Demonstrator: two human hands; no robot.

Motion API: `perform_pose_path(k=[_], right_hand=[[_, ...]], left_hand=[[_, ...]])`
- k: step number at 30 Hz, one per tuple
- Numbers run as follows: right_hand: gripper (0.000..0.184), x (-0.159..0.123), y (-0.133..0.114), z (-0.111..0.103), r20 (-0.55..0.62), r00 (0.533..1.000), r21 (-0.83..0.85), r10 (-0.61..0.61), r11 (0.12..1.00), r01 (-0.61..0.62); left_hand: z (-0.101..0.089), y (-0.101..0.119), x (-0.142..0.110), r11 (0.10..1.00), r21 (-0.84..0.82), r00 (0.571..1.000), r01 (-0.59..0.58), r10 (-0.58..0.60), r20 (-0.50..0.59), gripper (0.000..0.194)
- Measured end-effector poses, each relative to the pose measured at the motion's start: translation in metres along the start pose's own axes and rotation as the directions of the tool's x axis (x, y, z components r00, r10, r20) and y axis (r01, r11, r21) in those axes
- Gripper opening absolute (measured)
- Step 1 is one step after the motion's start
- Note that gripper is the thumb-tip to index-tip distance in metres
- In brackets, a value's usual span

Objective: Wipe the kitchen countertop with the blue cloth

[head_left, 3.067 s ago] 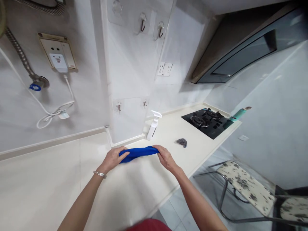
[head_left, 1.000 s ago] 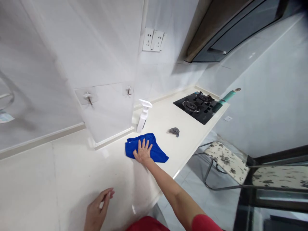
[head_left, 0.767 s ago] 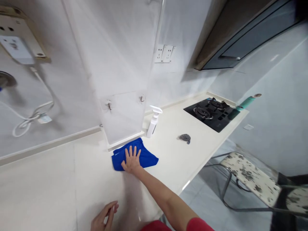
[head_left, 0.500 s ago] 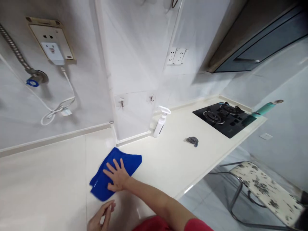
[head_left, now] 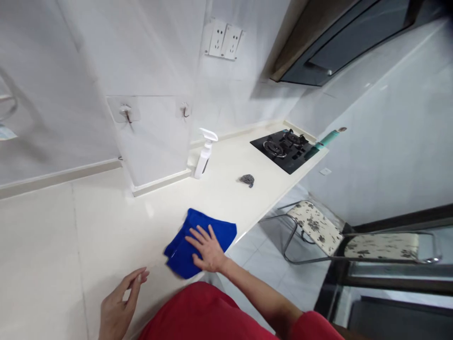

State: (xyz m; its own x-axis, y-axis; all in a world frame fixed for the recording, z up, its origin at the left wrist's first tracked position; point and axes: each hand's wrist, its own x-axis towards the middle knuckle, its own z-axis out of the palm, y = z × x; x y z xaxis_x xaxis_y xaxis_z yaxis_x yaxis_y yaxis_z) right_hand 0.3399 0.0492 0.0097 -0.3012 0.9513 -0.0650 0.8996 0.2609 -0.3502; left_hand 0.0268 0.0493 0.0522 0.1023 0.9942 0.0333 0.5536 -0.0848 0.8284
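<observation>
A folded blue cloth (head_left: 193, 241) lies on the cream countertop (head_left: 88, 222) near its front edge. My right hand (head_left: 208, 249) presses flat on the cloth with fingers spread, holding nothing. Lower left, my left hand (head_left: 118, 304) rests edge-on against the countertop, fingers loosely extended and empty, a short way from the cloth.
A white spray bottle (head_left: 203, 155) stands by the wall corner. A grey scouring pad (head_left: 247, 180) lies further along. A black gas hob (head_left: 283, 150) sits at the far end. A folding chair (head_left: 318, 229) stands on the floor beside the counter. Wall hooks (head_left: 125, 113) hang above.
My right hand has slid the blue cloth across the countertop toward the front edge. The view has swung right and down. My left hand stays low by the counter.
</observation>
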Motion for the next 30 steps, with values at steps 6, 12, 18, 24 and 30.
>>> perform_pose_path(k=[6, 12, 18, 24, 30], right_hand=[[0.067, -0.024, 0.102, -0.023, -0.137, 0.930, -0.201, 0.342, 0.909, -0.364], [0.078, -0.040, 0.143, -0.033, -0.352, 0.781, -0.160, 0.515, 0.789, -0.593], [0.040, -0.047, 0.099, -0.012, -0.439, 0.757, -0.011, 0.485, 0.839, -0.544], [0.030, -0.030, -0.002, 0.032, -0.396, 0.845, 0.011, 0.359, 0.922, -0.386], [0.036, 0.036, -0.083, 0.055, -0.180, 0.983, -0.056, -0.033, 0.998, 0.024]], left_hand=[[0.001, 0.002, -0.009, 1.000, 0.014, 1.000, -0.005, 0.005, -0.013, 0.044], [-0.008, -0.006, -0.019, 0.999, 0.019, 0.996, 0.048, -0.046, -0.078, 0.043], [-0.012, -0.020, -0.022, 0.991, -0.068, 0.983, 0.116, -0.124, -0.133, 0.047], [-0.009, -0.021, -0.015, 0.958, -0.241, 0.961, 0.158, -0.205, -0.185, 0.052], [-0.009, -0.015, -0.010, 0.914, -0.323, 0.937, 0.245, -0.309, -0.164, 0.058]])
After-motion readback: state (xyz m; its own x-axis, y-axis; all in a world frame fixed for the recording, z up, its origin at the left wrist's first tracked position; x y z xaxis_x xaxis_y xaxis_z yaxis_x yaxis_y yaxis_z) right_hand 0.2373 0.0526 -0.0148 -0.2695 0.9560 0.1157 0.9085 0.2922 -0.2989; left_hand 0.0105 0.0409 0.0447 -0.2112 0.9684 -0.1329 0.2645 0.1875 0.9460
